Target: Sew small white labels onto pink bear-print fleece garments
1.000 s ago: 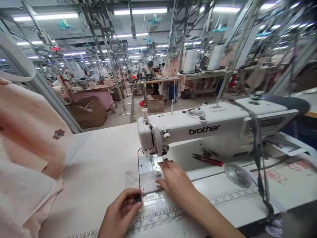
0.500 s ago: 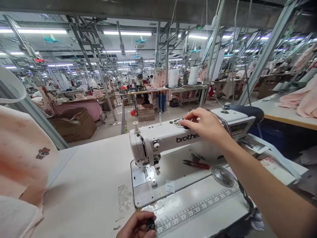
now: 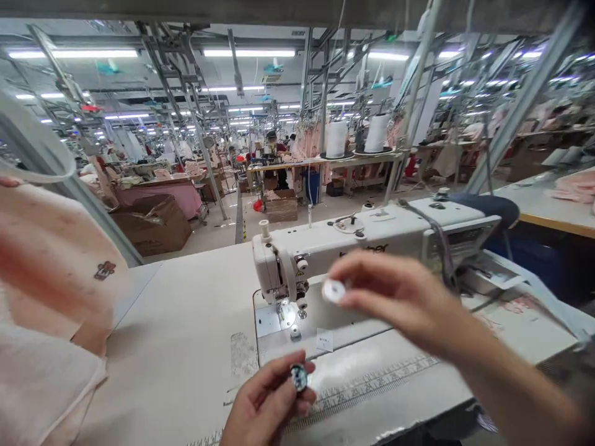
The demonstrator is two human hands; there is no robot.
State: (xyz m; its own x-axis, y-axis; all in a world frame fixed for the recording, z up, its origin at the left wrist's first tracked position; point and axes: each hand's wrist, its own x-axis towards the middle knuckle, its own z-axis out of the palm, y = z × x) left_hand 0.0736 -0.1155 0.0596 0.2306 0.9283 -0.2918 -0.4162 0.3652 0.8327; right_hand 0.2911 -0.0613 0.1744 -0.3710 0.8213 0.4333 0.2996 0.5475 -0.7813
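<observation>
The left hand (image 3: 269, 399) and right hand (image 3: 400, 300) are both bare, slim and long-fingered, with short nails on the left (the right one is smeared by motion blur, so its finer detail is hard to read). The right forearm (image 3: 525, 390) is bare too, long and smooth, tapering toward the wrist and running out past the lower right edge of the view.

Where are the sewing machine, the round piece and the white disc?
Sewing machine (image 3: 372, 230): head view, on its white arm.
Round piece (image 3: 299, 376): head view, on its face, in the left hand (image 3: 266, 401).
White disc (image 3: 333, 290): head view, on its blurred face, in the right hand (image 3: 400, 299).
</observation>
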